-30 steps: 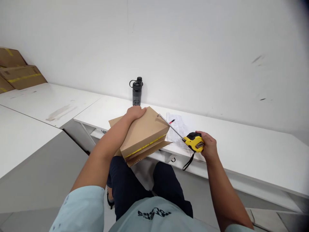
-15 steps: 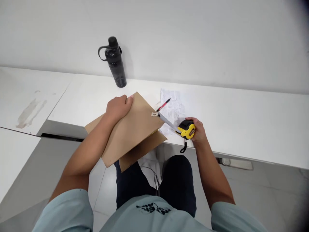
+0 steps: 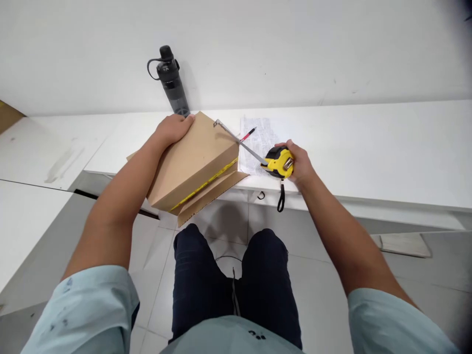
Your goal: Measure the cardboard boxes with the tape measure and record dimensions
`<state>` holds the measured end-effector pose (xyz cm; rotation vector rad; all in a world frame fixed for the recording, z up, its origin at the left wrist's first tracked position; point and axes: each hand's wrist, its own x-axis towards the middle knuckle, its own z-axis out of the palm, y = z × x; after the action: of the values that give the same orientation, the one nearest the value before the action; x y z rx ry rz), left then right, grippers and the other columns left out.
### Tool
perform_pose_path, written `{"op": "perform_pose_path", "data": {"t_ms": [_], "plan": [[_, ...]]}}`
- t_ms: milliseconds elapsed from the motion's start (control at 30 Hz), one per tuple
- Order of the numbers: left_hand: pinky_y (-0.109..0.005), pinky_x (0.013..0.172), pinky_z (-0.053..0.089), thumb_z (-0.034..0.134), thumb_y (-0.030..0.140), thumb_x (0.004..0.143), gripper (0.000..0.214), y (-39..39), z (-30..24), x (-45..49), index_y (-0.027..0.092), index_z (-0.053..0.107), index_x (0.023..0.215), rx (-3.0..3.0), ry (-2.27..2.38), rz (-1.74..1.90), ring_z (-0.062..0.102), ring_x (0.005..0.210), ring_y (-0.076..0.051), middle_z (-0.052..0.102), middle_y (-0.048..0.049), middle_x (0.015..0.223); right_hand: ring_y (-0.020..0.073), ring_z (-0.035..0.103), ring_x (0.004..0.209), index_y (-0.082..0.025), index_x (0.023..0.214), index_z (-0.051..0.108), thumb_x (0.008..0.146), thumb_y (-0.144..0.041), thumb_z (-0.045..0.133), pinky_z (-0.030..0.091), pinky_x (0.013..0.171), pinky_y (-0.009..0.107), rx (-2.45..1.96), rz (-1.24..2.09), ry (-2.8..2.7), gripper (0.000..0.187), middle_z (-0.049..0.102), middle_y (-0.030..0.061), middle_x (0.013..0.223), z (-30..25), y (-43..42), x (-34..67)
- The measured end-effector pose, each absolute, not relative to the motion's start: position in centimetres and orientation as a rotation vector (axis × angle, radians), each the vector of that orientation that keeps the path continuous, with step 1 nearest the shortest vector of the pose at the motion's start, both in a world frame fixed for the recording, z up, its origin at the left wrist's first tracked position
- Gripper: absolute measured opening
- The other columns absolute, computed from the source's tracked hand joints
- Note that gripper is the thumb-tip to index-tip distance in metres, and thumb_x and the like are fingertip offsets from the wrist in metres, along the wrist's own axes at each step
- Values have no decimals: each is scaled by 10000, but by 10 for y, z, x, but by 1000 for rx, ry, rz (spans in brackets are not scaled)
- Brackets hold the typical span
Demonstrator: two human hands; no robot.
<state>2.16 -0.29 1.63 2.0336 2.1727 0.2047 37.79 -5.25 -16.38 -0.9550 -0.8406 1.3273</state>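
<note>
My left hand (image 3: 173,129) grips the upper left edge of a brown cardboard box (image 3: 195,152), its thumb along the top and its other fingers hidden. The box is tilted, with a flap hanging open toward me and yellow tape along its near side. In my right hand (image 3: 298,161) is a yellow and black tape measure (image 3: 279,162) with a black wrist strap dangling. Its blade (image 3: 241,143) is partly pulled out, and the hooked end lies at the box's far right edge. Whether the hook touches the cardboard I cannot tell.
A dark water bottle (image 3: 172,83) stands behind the box by the wall. A red and black pen (image 3: 248,133) lies on a printed paper sheet (image 3: 263,132) on the white desk (image 3: 368,147). Another brown cardboard piece (image 3: 9,117) shows at the far left.
The box has turned so its taped near side shows. The tape's hook has shifted from the box's right corner to its far edge, and more blade shows.
</note>
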Motion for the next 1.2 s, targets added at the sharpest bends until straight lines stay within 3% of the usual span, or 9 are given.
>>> {"op": "perform_pose_path", "data": {"t_ms": [200,433,567,667,833,1067,1200], "plan": [[-430,1048,520,269,719,1020,746,13,11,9,229,785,1245,2106,2146,131,688,1241,-366,733,-126,1399,174,703,683,-220,945,754,762,-684,848,578,582,292,-951,1320,-914,508,757,32,837,-184,-58,376],[-400,1089,495,260,652,1033,762,17,16,16,142,751,1315,2122,2089,56,647,1340,-366,681,-187,1478,193,701,674,-219,867,720,572,-801,869,590,599,312,-994,1331,-835,669,756,37,784,-164,-56,368],[-386,1146,442,296,625,1041,745,7,20,16,102,707,1374,2115,2068,140,600,1410,-352,616,-206,1552,173,702,664,-223,871,708,554,-808,857,599,610,296,-980,1296,-831,682,761,14,775,-155,-61,362],[-384,1121,462,331,602,1044,709,0,20,9,84,741,1303,2107,2071,171,642,1360,-354,654,-229,1499,184,695,608,-206,853,706,524,-827,857,589,566,308,-958,1273,-838,719,750,23,719,-155,-68,357],[-362,1032,507,330,670,1035,718,-4,21,0,133,787,1169,2137,2073,187,698,1260,-345,730,-207,1392,183,702,612,-187,861,741,496,-784,909,584,553,294,-893,1259,-772,719,767,40,745,-167,-68,356],[-377,953,519,155,661,1072,777,-35,32,-8,187,768,1119,2216,2145,200,712,1165,-320,773,-167,1303,175,696,639,-177,887,801,535,-701,956,579,541,275,-851,1376,-688,650,776,55,781,-183,-60,357],[-412,1003,503,186,663,1067,752,-24,39,9,184,762,1132,2224,2140,220,685,1234,-349,754,-184,1337,176,694,643,-195,874,805,570,-691,947,575,538,278,-866,1355,-748,599,776,50,791,-182,-62,355]]}}
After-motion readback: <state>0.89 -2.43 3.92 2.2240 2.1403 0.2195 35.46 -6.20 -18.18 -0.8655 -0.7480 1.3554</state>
